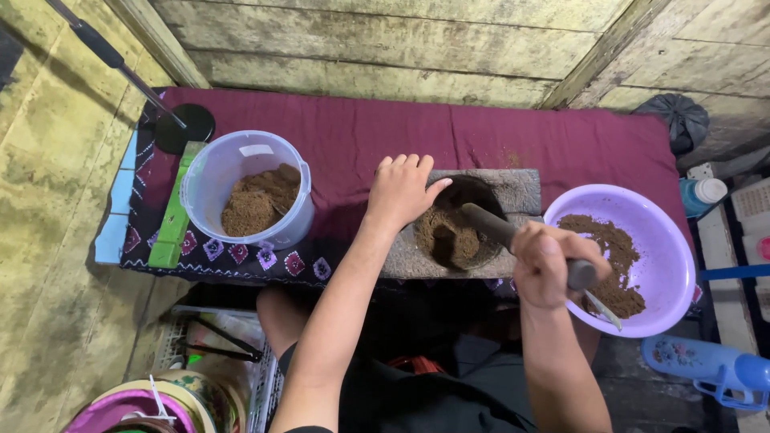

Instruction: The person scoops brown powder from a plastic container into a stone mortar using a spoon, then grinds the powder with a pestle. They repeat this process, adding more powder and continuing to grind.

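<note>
Stone mortar [513, 192], rectangular grey block with a round bowl cut in, sits centre on the maroon cloth [361, 132], directly in front of the person. Bowl holds brown ground powder [445, 236], heaped toward its left and near side. Pestle [501, 228], dark and cylindrical, long axis running from lower right up to upper left, working end down in the bowl, handle end toward the right. Right hand [549, 265] clenched around the pestle handle, fist just right of the mortar and partly over the rim of the purple basin; a thin metal piece, probably a spoon [605, 309], sticks out below that fist, can't tell for sure whether it is gripped too. Left hand [401, 188] lies flat and open, fingers together, palm resting on the mortar's left rim, holding nothing, touching the stone. So the powder lies up and left of the right hand, just right of the left hand; left hand is nearer the bowl. Purple basin [670, 232] right of the mortar, touching or just beside it, with more brown powder inside. Clear plastic tub [212, 172] well left on the cloth, also part full of brown powder. Green block [172, 212] beside the tub. Blue jug [706, 365] lower right on the floor. Wooden plank walls all around.
</note>
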